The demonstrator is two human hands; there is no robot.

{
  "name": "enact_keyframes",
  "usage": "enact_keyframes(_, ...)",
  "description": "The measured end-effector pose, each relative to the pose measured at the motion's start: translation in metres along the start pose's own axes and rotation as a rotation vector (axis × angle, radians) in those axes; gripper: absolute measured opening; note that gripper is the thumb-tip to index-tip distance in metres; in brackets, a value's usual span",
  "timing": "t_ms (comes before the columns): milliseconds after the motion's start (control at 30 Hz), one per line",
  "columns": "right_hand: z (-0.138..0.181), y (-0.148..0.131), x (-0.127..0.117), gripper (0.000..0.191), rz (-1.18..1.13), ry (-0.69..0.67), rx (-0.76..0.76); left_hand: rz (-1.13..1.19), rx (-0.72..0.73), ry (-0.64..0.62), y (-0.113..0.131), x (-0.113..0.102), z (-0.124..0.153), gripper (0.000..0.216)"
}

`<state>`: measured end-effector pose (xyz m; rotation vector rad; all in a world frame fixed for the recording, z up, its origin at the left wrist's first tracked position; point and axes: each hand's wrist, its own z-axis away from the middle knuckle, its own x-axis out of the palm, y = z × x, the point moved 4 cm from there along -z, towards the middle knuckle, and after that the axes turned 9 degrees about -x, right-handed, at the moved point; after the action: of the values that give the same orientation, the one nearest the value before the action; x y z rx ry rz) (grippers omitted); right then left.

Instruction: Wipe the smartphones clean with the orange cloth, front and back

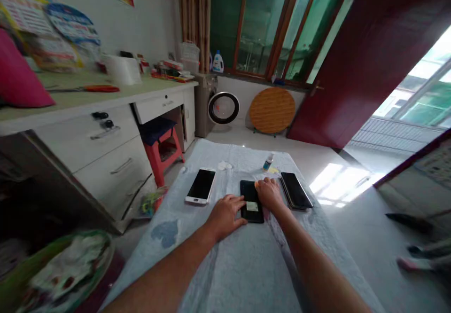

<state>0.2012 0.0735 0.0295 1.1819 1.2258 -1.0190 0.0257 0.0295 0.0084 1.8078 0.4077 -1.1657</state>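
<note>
Cloth [243, 270], pale blue-grey, covers the table, and on it lies the black phone [251, 196], a whitish label [252, 206] on its upper face, between the person's two hands. At the black phone's left edge, the left hand [225, 216] lies with fingers spread and lightly bent, touching it without wrapping round it. At its upper right, the right hand [269, 193] has its fingers curled over a small orange piece [257, 185], mostly hidden. Left of the black phone lies a white phone [201, 184]; right of it, a dark phone [296, 190]. Just beyond it and slightly right stands a small bottle [268, 163] with a blue label; how full it is, I cannot tell. Well left of the black phone, below the table, a clear plastic bag [136, 208] holds colourful items [151, 203], and a green basin [26, 267] holds crumpled pale material [70, 261]. Far beyond it stand a washing machine [203, 115], its round door [223, 108] swung open, a white basket [190, 52], its contents unclear, and a blue-capped white bottle [218, 62].
</note>
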Motion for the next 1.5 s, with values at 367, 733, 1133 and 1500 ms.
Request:
enact_keyframes(367,0.058,-0.014,-0.005,0.035,-0.086,0.033,-0.021,0.003,-0.008,0.008,0.000,-0.002,-0.003,0.055)
enact_keyframes(733,0.102,-0.025,-0.010,0.027,-0.158,0.085,-0.060,0.000,-0.026,0.012,0.000,0.000,-0.004,0.056)
enact_keyframes(1133,0.116,-0.029,-0.021,0.022,-0.275,0.009,-0.200,0.029,-0.008,0.020,-0.001,-0.003,-0.004,0.053)
enact_keyframes(1500,0.100,-0.026,-0.015,0.018,-0.254,-0.006,-0.247,0.030,0.024,0.042,-0.009,0.006,-0.011,0.035)
